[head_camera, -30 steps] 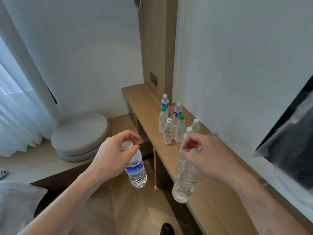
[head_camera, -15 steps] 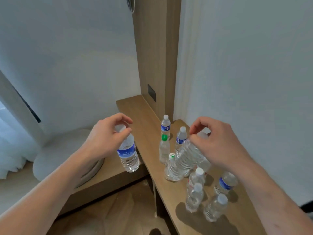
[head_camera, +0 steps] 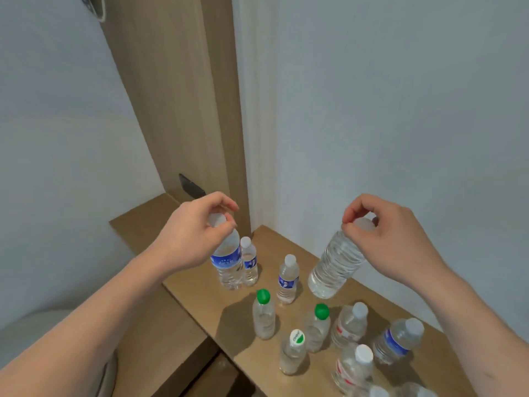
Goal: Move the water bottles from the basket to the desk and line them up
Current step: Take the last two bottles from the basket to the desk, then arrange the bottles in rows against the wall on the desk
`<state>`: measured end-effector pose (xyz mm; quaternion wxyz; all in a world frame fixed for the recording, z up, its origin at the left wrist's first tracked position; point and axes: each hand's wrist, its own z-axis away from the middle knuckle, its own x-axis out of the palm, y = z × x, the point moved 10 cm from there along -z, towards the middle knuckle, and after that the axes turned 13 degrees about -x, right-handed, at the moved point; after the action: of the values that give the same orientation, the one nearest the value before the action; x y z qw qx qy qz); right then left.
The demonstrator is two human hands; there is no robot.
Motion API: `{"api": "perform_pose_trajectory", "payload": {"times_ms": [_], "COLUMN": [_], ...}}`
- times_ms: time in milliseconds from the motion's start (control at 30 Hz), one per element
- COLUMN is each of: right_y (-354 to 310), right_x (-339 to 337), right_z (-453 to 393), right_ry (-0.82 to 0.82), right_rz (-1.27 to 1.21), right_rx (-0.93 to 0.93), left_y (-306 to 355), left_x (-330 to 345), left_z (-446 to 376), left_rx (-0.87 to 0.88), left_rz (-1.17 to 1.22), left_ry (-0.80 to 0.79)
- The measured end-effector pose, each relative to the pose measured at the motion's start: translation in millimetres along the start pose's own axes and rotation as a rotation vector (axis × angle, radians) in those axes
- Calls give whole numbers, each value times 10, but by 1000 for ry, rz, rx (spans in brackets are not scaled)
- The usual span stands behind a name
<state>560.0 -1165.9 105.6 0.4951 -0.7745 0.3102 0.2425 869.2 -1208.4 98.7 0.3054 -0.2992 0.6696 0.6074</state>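
Observation:
My left hand (head_camera: 192, 235) grips a blue-labelled water bottle (head_camera: 226, 262) by its white cap, just above the far end of the wooden desk (head_camera: 200, 285). My right hand (head_camera: 386, 242) holds a clear ribbed bottle (head_camera: 336, 266) by its cap, tilted, hanging above the desk near the wall. Several small bottles stand on the desk below: a blue-labelled one (head_camera: 249, 263) right behind the left bottle, another (head_camera: 287, 279), two green-capped ones (head_camera: 264, 315) (head_camera: 317, 325), and more toward the bottom right. The basket is out of view.
The white wall (head_camera: 400, 124) runs along the desk's right side, and a wooden panel (head_camera: 177, 96) with a dark socket (head_camera: 191, 188) rises at its far end. A lower wooden bench (head_camera: 160, 339) lies to the left with a round grey cushion (head_camera: 34, 333).
Both hands have carried their bottles forward over the desk's far end. The view has come closer, and the standing bottles now sit below and between my hands.

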Motion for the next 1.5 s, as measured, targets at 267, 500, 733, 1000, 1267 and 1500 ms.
{"api": "perform_pose_trajectory", "payload": {"times_ms": [267, 500, 733, 1000, 1267, 1500], "right_y": [580, 1215, 1720, 1998, 2081, 1819], "right_x": [527, 1195, 1718, 1978, 2002, 1744], "right_z": [-247, -140, 107, 242, 332, 297], "right_ry": [-75, -275, -475, -573, -533, -506], "right_rz": [128, 169, 218, 226, 242, 394], "right_rx": [140, 273, 345, 447, 589, 715], "left_y": [-333, -893, -1352, -1559, -1543, -1621], "left_x": [692, 1324, 1752, 2136, 2236, 2222], "left_z": [-689, -727, -637, -623, -704, -656], "left_rx": [104, 44, -114, -79, 90, 160], "left_rz": [-179, -244, -100, -133, -97, -95], "left_ry": [-243, -354, -421, -558, -746, -878]}}
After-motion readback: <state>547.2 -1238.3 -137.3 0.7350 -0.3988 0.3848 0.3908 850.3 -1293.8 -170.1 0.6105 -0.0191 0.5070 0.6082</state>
